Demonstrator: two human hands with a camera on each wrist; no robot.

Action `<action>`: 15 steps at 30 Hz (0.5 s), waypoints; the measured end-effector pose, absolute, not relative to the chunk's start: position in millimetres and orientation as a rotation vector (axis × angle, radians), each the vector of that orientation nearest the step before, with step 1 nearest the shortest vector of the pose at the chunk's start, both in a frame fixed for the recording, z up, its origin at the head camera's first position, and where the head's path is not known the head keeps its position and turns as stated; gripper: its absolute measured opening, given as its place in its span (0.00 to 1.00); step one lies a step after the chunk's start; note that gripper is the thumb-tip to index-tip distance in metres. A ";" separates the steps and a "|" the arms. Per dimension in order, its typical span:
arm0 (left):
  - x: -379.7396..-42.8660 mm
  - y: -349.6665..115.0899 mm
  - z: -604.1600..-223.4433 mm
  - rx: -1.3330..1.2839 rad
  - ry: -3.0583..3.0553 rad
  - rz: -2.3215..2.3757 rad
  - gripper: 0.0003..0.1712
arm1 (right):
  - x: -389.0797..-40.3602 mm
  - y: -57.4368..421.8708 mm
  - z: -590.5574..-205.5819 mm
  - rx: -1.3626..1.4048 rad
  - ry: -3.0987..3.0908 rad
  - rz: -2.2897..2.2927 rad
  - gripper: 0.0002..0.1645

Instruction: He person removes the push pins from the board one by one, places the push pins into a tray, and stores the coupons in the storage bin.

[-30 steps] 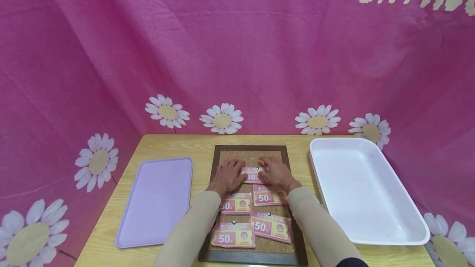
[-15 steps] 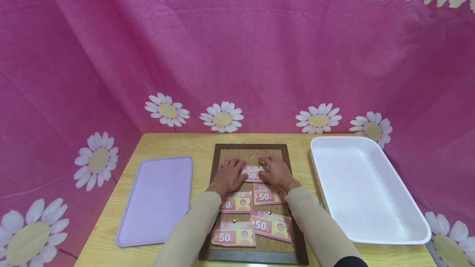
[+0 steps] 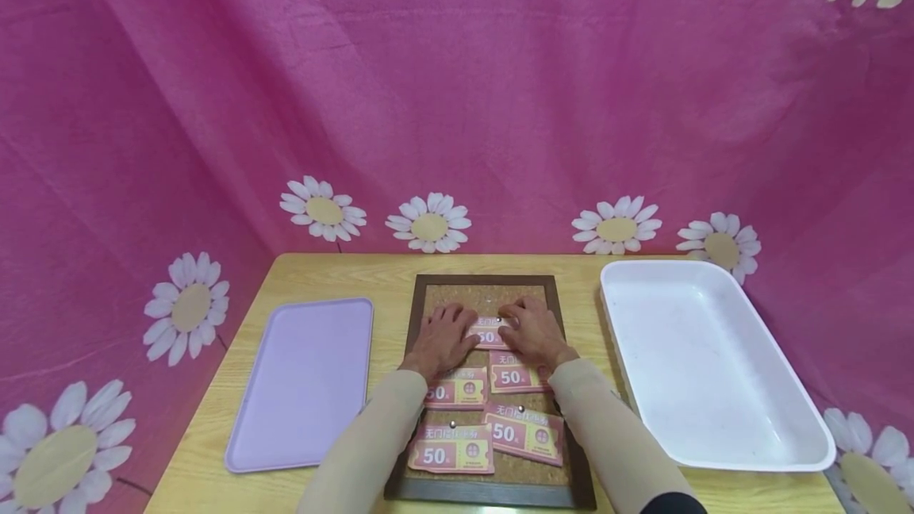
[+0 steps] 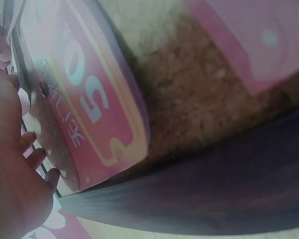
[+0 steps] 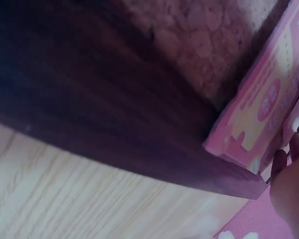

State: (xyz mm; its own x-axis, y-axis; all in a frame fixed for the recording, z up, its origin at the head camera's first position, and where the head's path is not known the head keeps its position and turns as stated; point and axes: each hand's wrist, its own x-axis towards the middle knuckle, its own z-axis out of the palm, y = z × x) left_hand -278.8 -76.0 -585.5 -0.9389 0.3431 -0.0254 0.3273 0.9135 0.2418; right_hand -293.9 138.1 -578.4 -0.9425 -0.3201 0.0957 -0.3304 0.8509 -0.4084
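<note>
My left hand (image 3: 443,337) and right hand (image 3: 537,333) rest on a framed cork board (image 3: 493,490), one at each side of the topmost pink coupon (image 3: 488,333). Both thumbs reach in to its edges, while the other fingers spread forward over the cork, slightly bent. A small pushpin (image 3: 499,320) shows near that coupon's upper edge. Below are more pink coupon stacks, including one at lower left (image 3: 451,454) and one tilted at lower right (image 3: 524,433). The left wrist view has loosely bent left fingers (image 4: 37,158) near the board's edge.
A flat lilac tray (image 3: 303,387) lies left of the board, and a deep white tray (image 3: 714,371) stands to its right. All sit on a wooden table (image 3: 389,284). A pink curtain (image 3: 514,117) with printed daisies rises behind and at both sides.
Both hands keep their places around the topmost coupon. Only the head view shifts slightly; the coupons and trays stay where they were.
</note>
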 end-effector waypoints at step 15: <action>-274.1 -75.7 -582.7 0.560 3.034 0.304 0.27 | -294.2 132.6 -586.0 0.442 -2.951 0.758 0.18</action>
